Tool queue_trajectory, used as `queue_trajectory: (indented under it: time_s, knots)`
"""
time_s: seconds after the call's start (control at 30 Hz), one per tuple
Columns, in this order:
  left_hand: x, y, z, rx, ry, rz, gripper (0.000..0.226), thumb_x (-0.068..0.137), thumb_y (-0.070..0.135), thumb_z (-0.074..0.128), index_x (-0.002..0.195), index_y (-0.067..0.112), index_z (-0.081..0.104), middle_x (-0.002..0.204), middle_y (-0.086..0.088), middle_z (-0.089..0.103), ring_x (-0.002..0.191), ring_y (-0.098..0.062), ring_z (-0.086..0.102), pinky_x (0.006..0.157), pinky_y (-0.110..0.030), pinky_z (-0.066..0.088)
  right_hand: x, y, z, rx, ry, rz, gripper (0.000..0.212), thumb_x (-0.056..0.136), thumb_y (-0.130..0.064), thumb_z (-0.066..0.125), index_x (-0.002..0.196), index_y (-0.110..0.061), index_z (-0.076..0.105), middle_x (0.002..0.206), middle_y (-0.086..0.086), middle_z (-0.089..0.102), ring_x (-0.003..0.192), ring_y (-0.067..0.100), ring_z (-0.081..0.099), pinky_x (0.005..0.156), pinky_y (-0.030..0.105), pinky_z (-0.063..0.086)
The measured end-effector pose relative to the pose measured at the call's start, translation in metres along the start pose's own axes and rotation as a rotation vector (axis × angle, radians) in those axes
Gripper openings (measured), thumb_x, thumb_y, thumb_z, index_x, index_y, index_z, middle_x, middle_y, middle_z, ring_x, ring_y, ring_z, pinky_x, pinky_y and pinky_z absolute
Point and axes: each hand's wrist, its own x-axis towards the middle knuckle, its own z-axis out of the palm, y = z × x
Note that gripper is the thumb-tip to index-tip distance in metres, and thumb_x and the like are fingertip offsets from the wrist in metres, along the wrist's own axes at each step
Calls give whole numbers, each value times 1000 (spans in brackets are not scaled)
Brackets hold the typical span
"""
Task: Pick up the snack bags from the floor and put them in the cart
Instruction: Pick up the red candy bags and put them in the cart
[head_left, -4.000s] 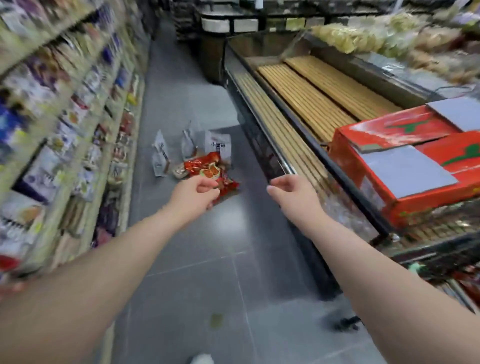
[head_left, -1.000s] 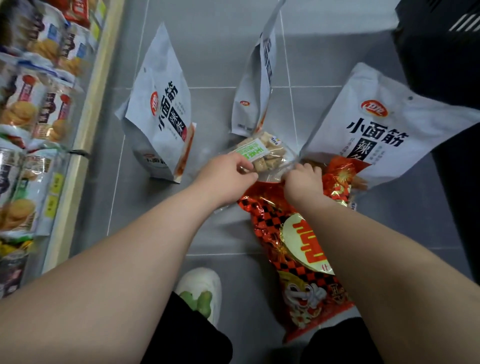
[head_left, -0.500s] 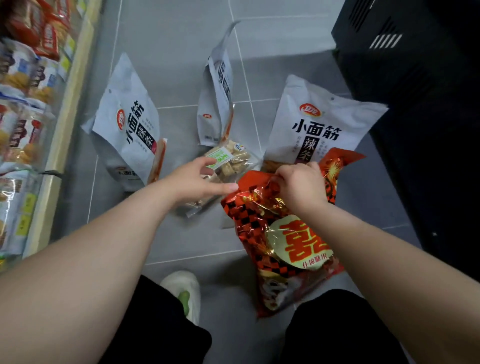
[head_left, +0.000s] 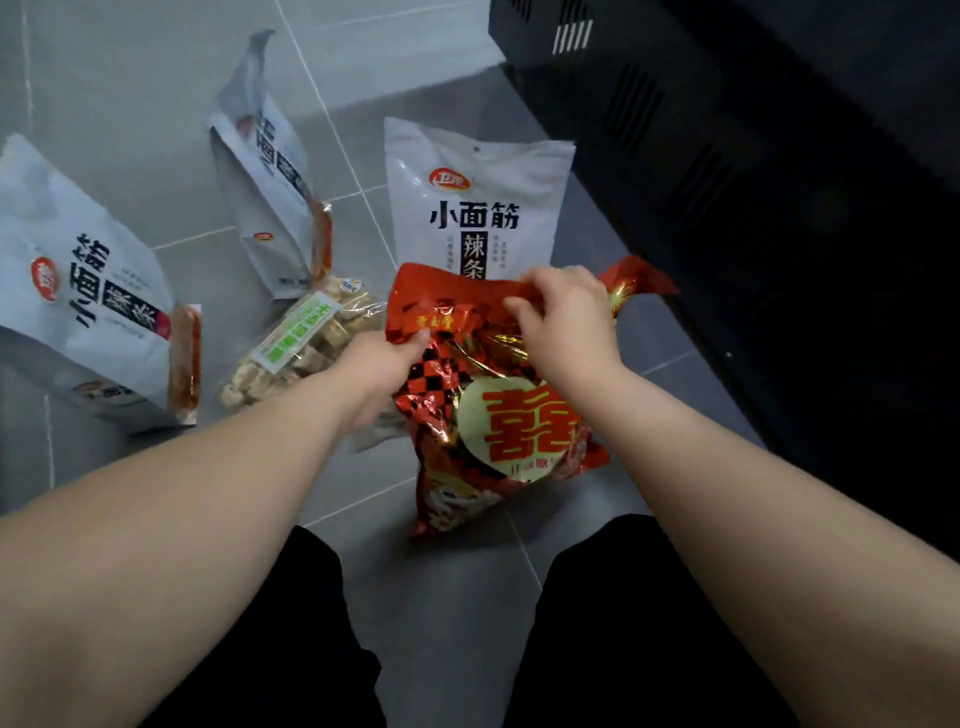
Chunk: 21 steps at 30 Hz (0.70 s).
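Observation:
A shiny red snack bag (head_left: 498, 415) with a gold circle hangs just above the grey floor between my knees. My right hand (head_left: 566, 322) pinches its top edge. My left hand (head_left: 384, 364) grips its upper left corner, thumb on the foil. Left of it lies a clear bag of beige cubes (head_left: 301, 348) with a green label. Three white bags with black lettering stand around: one at the left (head_left: 98, 306), one tilted behind (head_left: 275, 192), one upright (head_left: 475, 202) just beyond the red bag. The cart is out of view.
A black cabinet base (head_left: 727, 156) with vent slots runs along the right side, close to the bags. Grey floor tiles (head_left: 130, 78) stretch to the upper left. My black-clad knees (head_left: 613, 623) fill the bottom of the view.
My left hand has left the clear bag of cubes and taken the red bag's corner. The red bag has risen from the floor in both hands. The shelves slid out of view.

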Motion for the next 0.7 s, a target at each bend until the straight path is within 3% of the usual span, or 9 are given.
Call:
queue_trajectory:
  time_s: [0.07, 0.13, 0.23, 0.33, 0.37, 0.43, 0.5, 0.57, 0.7]
  knots:
    - [6, 4, 2, -78, 50, -54, 28, 93, 31, 56, 112, 10, 60, 89, 3, 65, 79, -13, 61, 73, -29, 46, -13, 8, 0, 51, 183, 71, 43, 86, -30, 64, 124, -15, 53, 126, 5, 53, 125, 24, 40, 108, 35, 30]
    - [11, 6, 3, -106, 46, -81, 25, 95, 33, 53, 109, 13, 60, 86, 3, 66, 78, -14, 63, 63, -29, 47, -27, 25, 4, 122, 228, 263, 62, 85, -32, 64, 137, -13, 38, 143, 7, 38, 136, 24, 27, 114, 35, 21]
    - [12, 5, 7, -76, 37, -86, 26, 95, 36, 50, 107, 16, 61, 87, 1, 68, 84, -19, 65, 70, -36, 50, -32, 65, 22, 394, 14, 724, 94, 81, -45, 68, 150, -11, 12, 157, 11, 17, 145, 29, 14, 118, 42, 15]
    - [12, 2, 7, -41, 22, -71, 27, 95, 36, 50, 110, 15, 59, 91, 1, 68, 84, -17, 63, 73, -36, 47, -23, 89, 36, 777, -174, 949, 118, 71, -52, 76, 151, -23, -7, 157, 10, 21, 141, 33, 28, 113, 54, 26]
    - [11, 1, 6, -31, 12, -71, 25, 95, 36, 50, 107, 16, 59, 92, 1, 68, 85, -17, 63, 76, -36, 47, -19, 93, 38, 875, -219, 961, 118, 69, -48, 78, 150, -25, -5, 153, 9, 30, 135, 33, 38, 110, 55, 31]
    - [11, -2, 2, -19, -5, -76, 21, 95, 35, 50, 104, 18, 59, 94, 1, 68, 89, -19, 64, 79, -37, 48, -12, 95, 45, 1014, -311, 946, 103, 68, -38, 82, 148, -21, 19, 134, 8, 55, 113, 29, 59, 100, 51, 44]
    - [13, -6, -7, -15, 14, -84, 29, 94, 37, 52, 113, 16, 58, 101, -1, 69, 98, -22, 64, 88, -42, 49, -8, 88, 52, 1063, -409, 916, 84, 64, -37, 84, 135, -14, 45, 116, 9, 69, 98, 28, 68, 92, 48, 52]
    - [14, -11, -18, 3, 57, -93, 33, 92, 40, 55, 114, 17, 59, 107, -2, 69, 104, -24, 63, 98, -46, 46, -9, 83, 64, 1076, -461, 891, 84, 58, -41, 86, 129, -13, 52, 108, 9, 72, 94, 29, 71, 90, 49, 53]
    - [15, -14, -33, -30, 152, -85, 28, 93, 40, 54, 106, 16, 59, 91, 0, 68, 82, -19, 65, 71, -33, 51, -18, 75, 74, 1041, -492, 777, 80, 62, -38, 85, 131, -18, 51, 112, 3, 71, 96, 22, 69, 84, 37, 54]
